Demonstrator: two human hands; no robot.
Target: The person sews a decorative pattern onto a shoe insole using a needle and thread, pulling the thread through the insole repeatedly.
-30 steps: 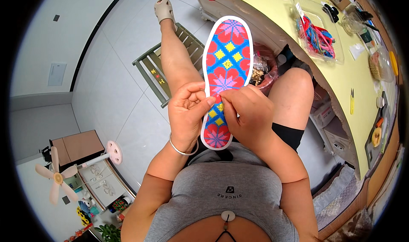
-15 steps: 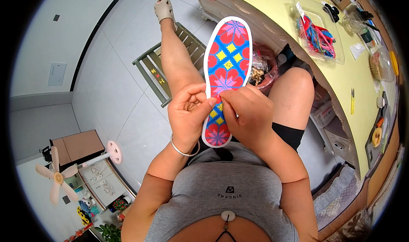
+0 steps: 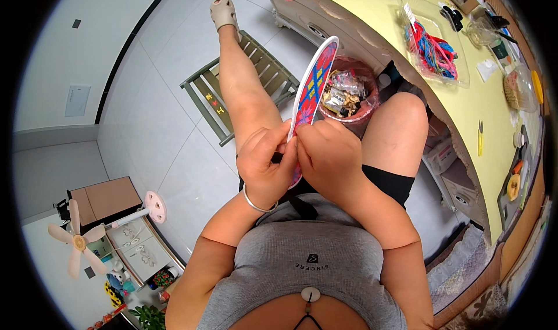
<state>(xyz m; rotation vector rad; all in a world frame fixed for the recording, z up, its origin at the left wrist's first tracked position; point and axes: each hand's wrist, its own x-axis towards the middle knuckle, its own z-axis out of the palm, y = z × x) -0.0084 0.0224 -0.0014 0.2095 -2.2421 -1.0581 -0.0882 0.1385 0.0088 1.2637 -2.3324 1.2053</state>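
An embroidered shoe insole (image 3: 314, 86), white-edged with red, pink, blue and yellow cross-stitch, is turned nearly edge-on above my lap. My left hand (image 3: 267, 158), with a bangle at the wrist, grips its left edge around the middle, thumb and fingers closed. Against the patterned face presses my right hand (image 3: 331, 155), its thumb and forefinger pinched together at the midsection. Whatever sits in that pinch is too small or hidden to make out. Both hands cover most of the insole's lower part.
A pink-lined waste bin (image 3: 349, 91) with wrappers stands beyond my right hand. To its left is a green slatted stool (image 3: 256, 56). On the yellow table (image 3: 459, 115) at right lie a tray of coloured thread (image 3: 433, 51) and a yellow cutter (image 3: 480, 138). A fan (image 3: 78, 240) is at lower left.
The insole has rotated from facing me to almost edge-on, its top tilting right and exposing the bin. Both hands turned with it and stay at its middle.
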